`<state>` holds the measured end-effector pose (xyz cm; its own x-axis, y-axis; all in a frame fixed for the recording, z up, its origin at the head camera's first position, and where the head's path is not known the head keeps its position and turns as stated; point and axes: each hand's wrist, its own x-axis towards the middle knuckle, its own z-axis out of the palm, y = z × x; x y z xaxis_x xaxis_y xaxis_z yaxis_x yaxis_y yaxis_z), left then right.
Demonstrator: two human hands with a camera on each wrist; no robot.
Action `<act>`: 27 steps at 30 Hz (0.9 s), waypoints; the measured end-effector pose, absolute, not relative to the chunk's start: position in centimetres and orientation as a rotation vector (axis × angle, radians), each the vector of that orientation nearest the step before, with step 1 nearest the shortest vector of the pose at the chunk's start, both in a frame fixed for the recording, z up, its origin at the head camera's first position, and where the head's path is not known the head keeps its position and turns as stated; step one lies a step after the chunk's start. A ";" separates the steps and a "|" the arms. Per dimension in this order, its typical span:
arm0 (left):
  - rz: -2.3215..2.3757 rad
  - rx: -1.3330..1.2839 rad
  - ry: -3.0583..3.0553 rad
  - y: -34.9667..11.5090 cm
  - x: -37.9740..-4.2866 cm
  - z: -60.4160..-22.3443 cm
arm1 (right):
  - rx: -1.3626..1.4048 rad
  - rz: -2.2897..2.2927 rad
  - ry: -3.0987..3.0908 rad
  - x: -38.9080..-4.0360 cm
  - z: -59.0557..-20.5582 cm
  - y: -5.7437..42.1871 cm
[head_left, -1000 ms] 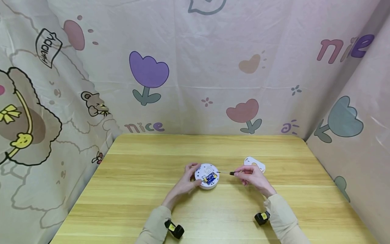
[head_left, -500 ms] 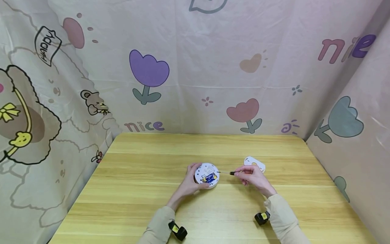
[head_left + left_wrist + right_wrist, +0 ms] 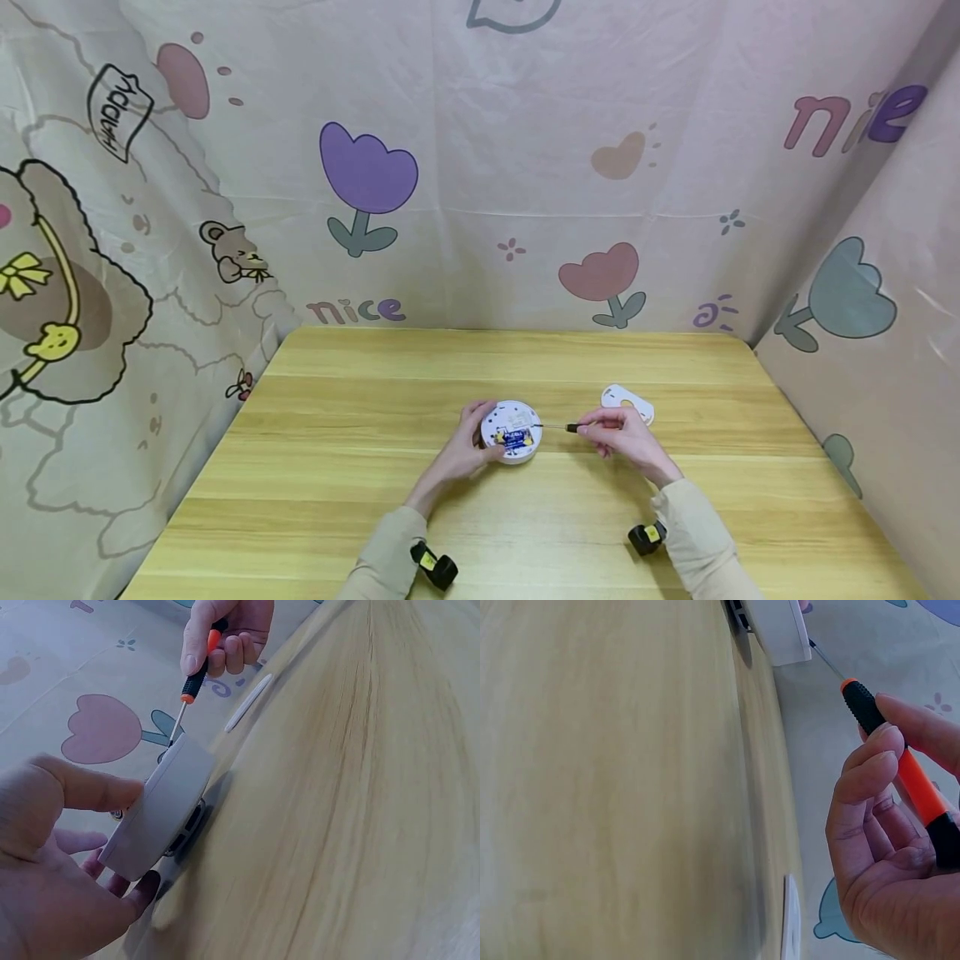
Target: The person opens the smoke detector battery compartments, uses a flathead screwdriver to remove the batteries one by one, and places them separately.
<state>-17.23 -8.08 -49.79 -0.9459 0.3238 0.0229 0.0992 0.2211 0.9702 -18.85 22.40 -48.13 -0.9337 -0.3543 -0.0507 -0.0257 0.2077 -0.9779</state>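
A round white device [image 3: 512, 414], much like a smoke alarm, is tilted over the table with its flat back facing up; a blue-and-yellow part shows on that face. My left hand [image 3: 459, 454] grips its left rim between thumb and fingers. In the left wrist view, its pale side wall [image 3: 161, 806] and a dark slotted part underneath are visible. With thumb and fingertips, my right hand [image 3: 626, 437] pinches a black-and-orange screwdriver [image 3: 919, 784]. The screwdriver's thin shaft [image 3: 553, 427] points left, its tip at the device's right edge; the exact contact is too small to tell.
A white oblong plate [image 3: 641, 406] with a cut-out lies on the wooden table [image 3: 337, 467], just beyond my right hand. Printed cloth [image 3: 480, 167] hangs behind the table and along both sides. Black wrist cameras [image 3: 437, 568] hang below both sleeves.
My left thumb slid forward along the device's near rim, then drew back to the left, and the device turned slightly. The right hand and screwdriver stay nearly still.
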 end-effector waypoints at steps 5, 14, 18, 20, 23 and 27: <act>1.768 0.406 2.345 -7.7 -17.3 -49.7 | -0.383 -1.760 2.249 -18.6 -47.6 22.3; 1.791 0.394 2.308 -7.5 -17.4 -49.9 | -0.456 -1.628 2.348 -18.4 -46.4 22.1; 1.768 0.410 2.323 -7.5 -17.4 -49.8 | -0.476 -1.540 2.421 -18.1 -45.4 21.6; 1.756 0.411 2.330 -7.5 -17.3 -49.8 | -0.480 -1.501 2.446 -18.0 -44.9 21.3; 1.758 0.397 2.315 -7.5 -17.3 -49.8 | -0.482 -1.438 2.494 -17.7 -44.1 20.8; 1.768 0.388 2.294 -7.5 -17.3 -49.8 | -0.520 -1.320 2.577 -17.5 -43.0 20.1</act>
